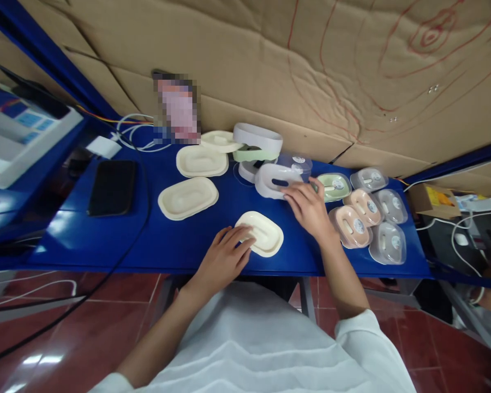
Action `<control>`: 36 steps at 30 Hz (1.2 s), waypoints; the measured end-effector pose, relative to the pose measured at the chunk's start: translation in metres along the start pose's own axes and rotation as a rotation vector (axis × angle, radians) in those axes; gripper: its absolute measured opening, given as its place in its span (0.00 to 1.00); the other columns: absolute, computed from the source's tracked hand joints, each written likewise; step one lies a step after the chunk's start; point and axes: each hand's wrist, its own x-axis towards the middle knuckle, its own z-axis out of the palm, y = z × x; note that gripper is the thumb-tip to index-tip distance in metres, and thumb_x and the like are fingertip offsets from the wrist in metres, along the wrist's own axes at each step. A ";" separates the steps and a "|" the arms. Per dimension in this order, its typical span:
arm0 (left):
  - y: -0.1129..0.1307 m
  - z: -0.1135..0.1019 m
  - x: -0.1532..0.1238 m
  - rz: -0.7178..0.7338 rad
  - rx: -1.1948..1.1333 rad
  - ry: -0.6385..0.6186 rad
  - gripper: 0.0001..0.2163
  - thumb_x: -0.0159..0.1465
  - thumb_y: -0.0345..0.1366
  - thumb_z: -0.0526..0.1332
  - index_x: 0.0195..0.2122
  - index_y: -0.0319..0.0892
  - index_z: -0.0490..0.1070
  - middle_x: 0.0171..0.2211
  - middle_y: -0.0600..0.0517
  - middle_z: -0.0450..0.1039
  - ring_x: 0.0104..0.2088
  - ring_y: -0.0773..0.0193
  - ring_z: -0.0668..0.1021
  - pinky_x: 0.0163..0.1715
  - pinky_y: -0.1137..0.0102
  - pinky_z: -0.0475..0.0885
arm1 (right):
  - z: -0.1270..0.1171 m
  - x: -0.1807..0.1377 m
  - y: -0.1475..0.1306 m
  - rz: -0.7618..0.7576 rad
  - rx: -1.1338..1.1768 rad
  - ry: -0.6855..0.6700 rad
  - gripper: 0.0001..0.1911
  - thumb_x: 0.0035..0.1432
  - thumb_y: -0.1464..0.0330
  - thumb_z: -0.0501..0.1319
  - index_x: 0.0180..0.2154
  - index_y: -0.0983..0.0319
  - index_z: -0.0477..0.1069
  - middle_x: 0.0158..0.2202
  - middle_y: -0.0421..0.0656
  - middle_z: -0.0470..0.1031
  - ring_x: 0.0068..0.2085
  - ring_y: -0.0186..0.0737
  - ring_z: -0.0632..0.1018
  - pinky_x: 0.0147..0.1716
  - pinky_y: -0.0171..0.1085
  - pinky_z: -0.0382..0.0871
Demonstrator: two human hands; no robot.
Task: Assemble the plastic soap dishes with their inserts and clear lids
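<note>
Handling a cream oval tray (270,240) and a pale lavender slotted shell (265,179) on a glossy blue tabletop (188,245)

The left hand (228,252) is resting its loosely bent fingers over the left side of the cream tray, which is lying near the front edge of the tabletop; whether they are gripping it, I cannot tell. The right hand (309,206) is bending its fingers at the right edge of the lavender shell; whether it is pinching that edge, I cannot tell either.

The cream tray is showing a smooth, matt, plastic-looking surface, with rounded ends, a broad rim and a sunken middle. The lavender shell, lying farther back, is curving down at its sides around a long, dark, round-ended opening.

Behind the shell, a pale lavender oval band (258,135) is sitting above a light green curved piece (253,155). To the left, three matching cream oval pieces (188,198) are lying in a rough row running back towards a creased brown cardboard panel (237,65).

On the right, rounded boxes under clear, shiny covers are clustering: one soft green box (331,191), two peach boxes (349,232) and three grey boxes (387,245), several of them bearing round printed labels.
</note>
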 end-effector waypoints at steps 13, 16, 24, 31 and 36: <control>-0.017 0.004 0.003 -0.024 0.035 0.117 0.16 0.74 0.34 0.62 0.62 0.50 0.76 0.69 0.43 0.71 0.69 0.44 0.72 0.65 0.49 0.73 | 0.031 -0.074 -0.091 -0.055 0.111 -0.135 0.17 0.77 0.68 0.57 0.62 0.55 0.75 0.62 0.44 0.80 0.68 0.42 0.74 0.76 0.51 0.52; -0.019 0.002 0.000 -0.012 0.075 0.082 0.14 0.75 0.35 0.61 0.59 0.50 0.78 0.64 0.45 0.76 0.67 0.45 0.74 0.61 0.50 0.74 | 0.033 -0.077 -0.090 -0.073 0.116 -0.099 0.19 0.76 0.72 0.57 0.63 0.54 0.75 0.62 0.41 0.80 0.68 0.39 0.74 0.76 0.49 0.53; -0.008 0.004 0.011 0.063 0.098 0.076 0.16 0.74 0.29 0.60 0.61 0.47 0.77 0.67 0.44 0.73 0.67 0.47 0.74 0.63 0.52 0.73 | 0.027 -0.089 -0.075 0.010 0.078 -0.044 0.22 0.74 0.66 0.63 0.66 0.55 0.72 0.63 0.45 0.79 0.67 0.45 0.76 0.75 0.53 0.56; 0.000 0.014 0.025 0.115 0.063 0.044 0.16 0.74 0.28 0.58 0.61 0.45 0.76 0.66 0.43 0.73 0.67 0.49 0.74 0.65 0.52 0.73 | 0.031 -0.107 -0.058 0.084 0.101 -0.023 0.22 0.73 0.65 0.63 0.66 0.53 0.73 0.64 0.48 0.78 0.69 0.51 0.74 0.73 0.60 0.61; -0.004 0.016 0.028 0.127 0.016 0.026 0.16 0.75 0.30 0.57 0.60 0.47 0.77 0.64 0.45 0.76 0.66 0.51 0.75 0.62 0.55 0.76 | 0.035 -0.110 -0.055 0.109 0.086 -0.037 0.24 0.74 0.65 0.60 0.68 0.53 0.69 0.72 0.51 0.69 0.74 0.55 0.67 0.71 0.63 0.64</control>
